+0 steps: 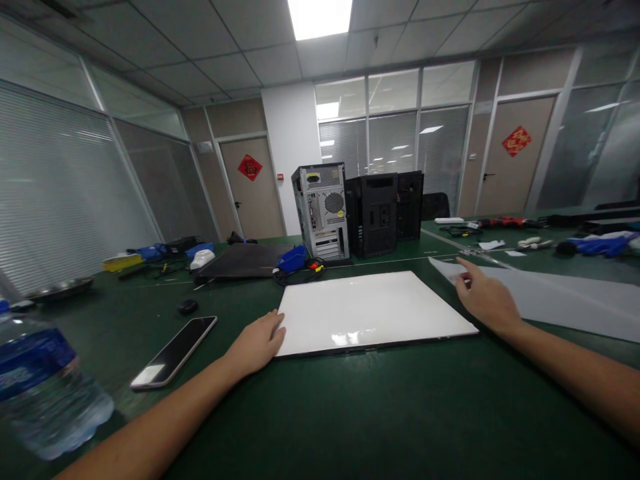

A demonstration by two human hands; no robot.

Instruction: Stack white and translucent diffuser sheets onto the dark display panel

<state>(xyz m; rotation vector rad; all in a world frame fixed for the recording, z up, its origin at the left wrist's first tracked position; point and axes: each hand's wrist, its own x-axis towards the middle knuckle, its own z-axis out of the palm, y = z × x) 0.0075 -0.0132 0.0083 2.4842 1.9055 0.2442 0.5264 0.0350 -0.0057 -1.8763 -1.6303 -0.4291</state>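
A flat glossy white panel [360, 310] with a thin dark rim lies in front of me on the green table, light reflecting near its front edge. My left hand [260, 339] grips the panel's left edge, fingers closed along it. Off the panel's right side, my right hand [485, 297] pinches a thin whitish sheet [565, 298] near its left corner. That corner is lifted, and the sheet stretches away to the right, out of view. The fingertips under the panel's edge are hidden.
A phone [175, 351] and a large water bottle [45, 387] are at left, near a small black round object [188, 307]. Computer cases [325, 213] stand behind the panel, beside a blue tray [292, 259] and a dark flat panel [245, 260]. Tools and blue-white gloves [603, 244] lie far right.
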